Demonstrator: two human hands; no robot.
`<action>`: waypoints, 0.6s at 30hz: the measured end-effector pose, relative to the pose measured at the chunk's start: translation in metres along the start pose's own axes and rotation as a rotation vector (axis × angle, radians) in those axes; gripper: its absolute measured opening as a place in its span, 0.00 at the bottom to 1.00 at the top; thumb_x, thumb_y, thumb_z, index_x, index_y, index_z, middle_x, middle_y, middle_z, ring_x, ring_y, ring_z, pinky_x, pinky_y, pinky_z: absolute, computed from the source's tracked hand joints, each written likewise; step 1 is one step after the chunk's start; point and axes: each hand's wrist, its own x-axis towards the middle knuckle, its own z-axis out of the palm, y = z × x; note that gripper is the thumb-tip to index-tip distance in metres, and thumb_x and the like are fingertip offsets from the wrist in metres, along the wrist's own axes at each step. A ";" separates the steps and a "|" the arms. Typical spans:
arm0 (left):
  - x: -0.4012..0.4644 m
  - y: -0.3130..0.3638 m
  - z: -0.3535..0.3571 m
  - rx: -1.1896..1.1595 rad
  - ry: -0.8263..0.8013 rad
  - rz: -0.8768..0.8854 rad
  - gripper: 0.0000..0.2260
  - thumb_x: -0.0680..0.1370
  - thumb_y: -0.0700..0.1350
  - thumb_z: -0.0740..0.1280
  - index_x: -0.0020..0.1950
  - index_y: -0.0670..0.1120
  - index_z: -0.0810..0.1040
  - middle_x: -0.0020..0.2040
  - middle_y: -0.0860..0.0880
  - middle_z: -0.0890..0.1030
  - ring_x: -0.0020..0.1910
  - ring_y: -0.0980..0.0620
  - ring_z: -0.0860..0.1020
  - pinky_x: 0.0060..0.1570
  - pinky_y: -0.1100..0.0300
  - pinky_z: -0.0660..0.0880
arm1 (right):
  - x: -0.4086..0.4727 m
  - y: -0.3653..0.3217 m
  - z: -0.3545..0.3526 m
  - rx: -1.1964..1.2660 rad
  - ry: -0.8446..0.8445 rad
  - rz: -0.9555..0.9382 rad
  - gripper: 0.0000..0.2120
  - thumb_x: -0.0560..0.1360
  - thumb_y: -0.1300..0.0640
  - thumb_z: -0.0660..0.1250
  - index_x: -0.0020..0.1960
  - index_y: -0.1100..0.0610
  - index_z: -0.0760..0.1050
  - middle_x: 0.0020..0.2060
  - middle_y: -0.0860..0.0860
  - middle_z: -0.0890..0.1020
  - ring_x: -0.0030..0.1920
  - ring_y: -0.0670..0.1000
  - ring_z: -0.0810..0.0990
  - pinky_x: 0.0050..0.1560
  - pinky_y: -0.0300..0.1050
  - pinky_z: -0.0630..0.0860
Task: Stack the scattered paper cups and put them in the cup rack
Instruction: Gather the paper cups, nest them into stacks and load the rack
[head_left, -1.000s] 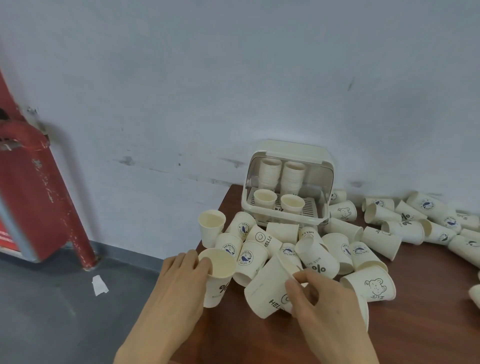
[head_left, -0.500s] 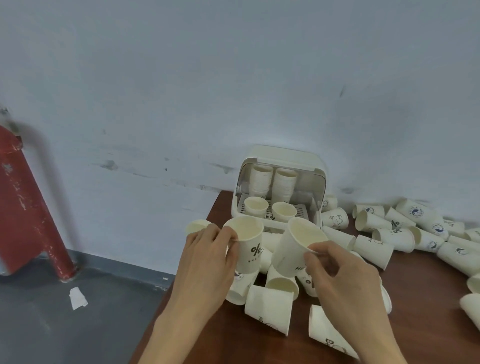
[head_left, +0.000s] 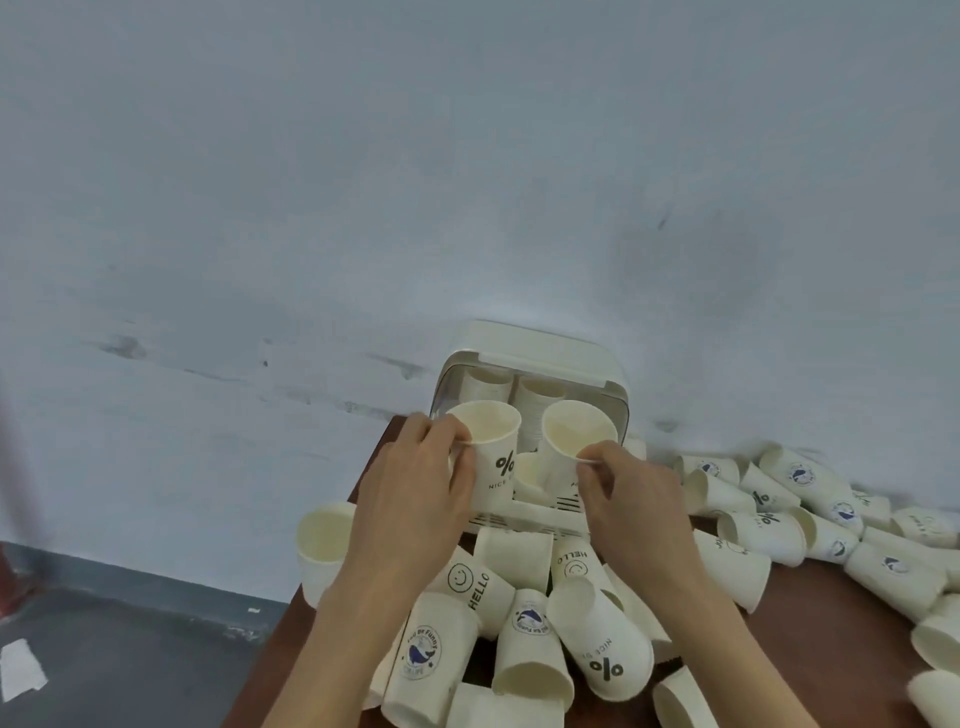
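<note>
My left hand (head_left: 415, 493) grips an upright white paper cup with a % print (head_left: 491, 457), held above the table in front of the cup rack (head_left: 540, 353). My right hand (head_left: 631, 493) pinches the rim of a second white cup (head_left: 574, 436), tilted slightly, just right of the first. Both cups are raised side by side, mouths up, and apart. The cream rack stands against the wall with two cup stacks (head_left: 519, 389) inside, partly hidden by the held cups. Several loose cups (head_left: 519, 623) lie scattered on the brown table below my hands.
An upright cup (head_left: 322, 545) stands at the table's left edge. Several more cups (head_left: 810, 509) lie on their sides to the right along the wall. The brown table (head_left: 810, 649) ends at the left, with grey floor (head_left: 130, 665) beyond.
Both hands have lifted their cups off the pile and carried them up and toward the rack. The view has shifted right, so the red object at left has nearly left the frame.
</note>
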 end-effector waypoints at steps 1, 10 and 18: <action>0.005 -0.003 0.004 -0.013 0.009 -0.003 0.07 0.79 0.49 0.60 0.51 0.50 0.76 0.45 0.54 0.74 0.37 0.53 0.74 0.41 0.54 0.75 | 0.008 0.003 0.005 -0.023 -0.011 -0.009 0.08 0.79 0.56 0.60 0.49 0.53 0.77 0.32 0.47 0.80 0.36 0.50 0.77 0.41 0.50 0.75; 0.033 -0.021 0.000 0.038 -0.021 -0.051 0.06 0.80 0.48 0.61 0.52 0.49 0.76 0.45 0.52 0.74 0.41 0.50 0.76 0.44 0.51 0.74 | 0.050 0.014 0.041 -0.189 -0.106 0.004 0.11 0.80 0.54 0.55 0.49 0.55 0.75 0.39 0.51 0.81 0.40 0.53 0.76 0.38 0.47 0.71; 0.052 -0.025 0.022 0.026 -0.029 -0.057 0.05 0.80 0.49 0.61 0.51 0.51 0.76 0.43 0.53 0.73 0.41 0.51 0.75 0.43 0.51 0.75 | 0.061 0.024 0.049 -0.180 -0.109 0.038 0.12 0.80 0.53 0.55 0.48 0.55 0.76 0.40 0.52 0.80 0.41 0.53 0.77 0.41 0.51 0.75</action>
